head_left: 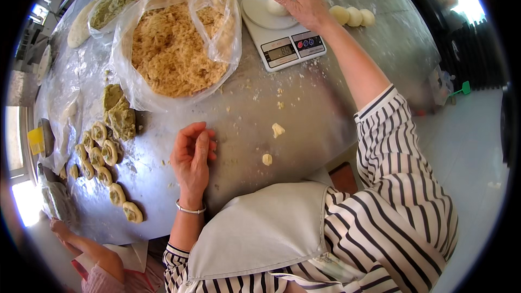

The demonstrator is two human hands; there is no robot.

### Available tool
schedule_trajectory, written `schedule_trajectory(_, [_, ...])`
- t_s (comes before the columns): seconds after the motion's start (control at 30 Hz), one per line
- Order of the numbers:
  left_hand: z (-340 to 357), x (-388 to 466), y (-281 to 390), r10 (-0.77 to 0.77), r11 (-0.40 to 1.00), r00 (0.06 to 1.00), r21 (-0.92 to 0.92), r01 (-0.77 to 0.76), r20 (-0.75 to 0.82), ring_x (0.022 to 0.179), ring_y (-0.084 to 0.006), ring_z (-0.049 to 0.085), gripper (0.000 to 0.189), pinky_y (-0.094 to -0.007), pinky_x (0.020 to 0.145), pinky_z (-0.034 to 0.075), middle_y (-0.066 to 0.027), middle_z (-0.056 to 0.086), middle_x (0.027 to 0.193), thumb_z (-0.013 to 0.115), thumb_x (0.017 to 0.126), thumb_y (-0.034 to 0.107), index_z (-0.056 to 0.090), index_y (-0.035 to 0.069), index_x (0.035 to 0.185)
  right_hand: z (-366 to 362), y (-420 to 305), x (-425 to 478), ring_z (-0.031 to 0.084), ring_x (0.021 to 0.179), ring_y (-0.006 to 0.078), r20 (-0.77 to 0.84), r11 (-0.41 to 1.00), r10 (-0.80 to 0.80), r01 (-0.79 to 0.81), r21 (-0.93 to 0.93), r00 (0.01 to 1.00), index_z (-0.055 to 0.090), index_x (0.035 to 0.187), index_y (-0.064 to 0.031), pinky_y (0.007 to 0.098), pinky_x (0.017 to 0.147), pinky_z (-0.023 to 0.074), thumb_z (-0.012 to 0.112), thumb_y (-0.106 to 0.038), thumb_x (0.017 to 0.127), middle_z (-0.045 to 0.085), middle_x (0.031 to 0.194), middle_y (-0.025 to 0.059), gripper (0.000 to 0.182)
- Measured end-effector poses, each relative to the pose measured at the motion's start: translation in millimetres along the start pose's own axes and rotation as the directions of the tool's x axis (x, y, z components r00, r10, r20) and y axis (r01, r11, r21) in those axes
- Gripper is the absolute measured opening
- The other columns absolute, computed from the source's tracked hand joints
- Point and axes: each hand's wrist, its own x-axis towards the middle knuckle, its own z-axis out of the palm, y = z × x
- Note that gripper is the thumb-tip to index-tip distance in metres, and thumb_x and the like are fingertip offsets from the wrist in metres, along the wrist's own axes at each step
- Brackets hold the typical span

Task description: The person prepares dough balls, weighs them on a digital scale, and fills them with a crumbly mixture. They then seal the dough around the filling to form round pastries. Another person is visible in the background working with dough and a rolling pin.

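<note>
My right hand (303, 6) reaches over the round pan (254, 8) of a white digital kitchen scale (266, 53). Its fingers are at a pale dough ball (276, 7) on that pan and partly cover it. Whether they grip the ball or only touch it is hard to see. My left hand (192, 156) is above the metal table (240, 130), fingers loosely curled and nothing in them. Two small dough scraps (278, 130) lie to its right. Several dough balls (354, 16) sit in a row right of the scale.
A plastic-lined bowl of crumbly brown filling (175, 49) stands left of the scale. Beyond it is a bag of green filling (122, 0). At left lie a green paste lump (120, 112) and several filled dough rounds (109, 152). Another person's hand (60, 228) is at the lower left edge.
</note>
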Motion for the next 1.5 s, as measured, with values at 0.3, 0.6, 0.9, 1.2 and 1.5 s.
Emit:
schedule_trajectory(0.3, [-2.9,-0.1,1.2,-0.001,0.999,0.999,-0.045,0.002,0.041,0.077,-0.0075,0.062,0.022,-0.0212,0.064,0.052,-0.0071,0.072,0.103,0.064,0.105,0.013,0.065,0.002,0.124,7.2,-18.4,-8.7,0.063,0.106,0.0310,-0.095,0.986,-0.111,0.098,-0.137,0.989,0.074,0.116,-0.0117,0.0416,0.096,0.0493,0.075,-0.060,0.086,0.070,0.107,0.0098,0.056])
schedule_trajectory(0.6, [8.0,-14.9,41.2,-0.118,0.852,0.956,-0.468,0.236,0.267,0.106,-0.0158,0.067,0.038,-0.0332,0.092,0.057,-0.0119,0.067,0.129,0.058,0.109,0.029,0.059,-0.001,0.133,6.8,-170.9,-110.2,0.063,0.095,0.0295,-0.049,0.895,-0.397,0.398,0.202,0.917,0.073,0.104,-0.0095,0.0405,0.083,0.0542,0.089,-0.036,0.075,0.063,0.098,0.0088,0.042])
schedule_trajectory(0.9, [-19.4,-41.9,27.8,-0.117,0.731,0.938,-0.611,0.305,0.327,0.122,-0.0162,0.062,0.044,-0.0346,0.102,0.054,-0.0081,0.064,0.130,0.058,0.109,0.027,0.053,-0.003,0.141,39.3,-239.4,-159.4,0.064,0.098,0.0241,0.095,0.833,-0.450,0.379,0.403,0.888,0.073,0.118,-0.0100,0.0376,0.083,0.0549,0.089,-0.021,0.074,0.066,0.109,0.0071,0.048])
schedule_trajectory(1.2, [-52.5,-62.3,30.7,-0.011,0.820,0.983,-0.561,0.112,0.181,0.126,-0.0182,0.060,0.052,-0.0375,0.112,0.051,-0.0094,0.057,0.139,0.056,0.110,0.023,0.042,-0.005,0.151,33.1,-256.3,-133.3,0.062,0.086,0.0112,0.435,0.745,-0.415,0.023,0.667,0.799,0.075,0.124,-0.0124,0.0269,0.074,0.0534,0.082,-0.021,0.090,0.069,0.113,0.0022,0.036])
schedule_trajectory(1.5, [-69.6,-52.2,32.2,-0.074,0.832,0.991,-0.540,0.125,0.115,0.122,-0.0204,0.063,0.047,-0.0371,0.105,0.056,-0.0106,0.060,0.136,0.058,0.107,0.018,0.046,-0.001,0.148,49.2,-268.6,-126.9,0.066,0.091,0.0107,0.503,0.753,-0.357,-0.077,0.654,0.787,0.074,0.120,-0.0027,0.0250,0.077,0.0560,0.074,-0.008,0.093,0.072,0.111,0.0053,0.027])
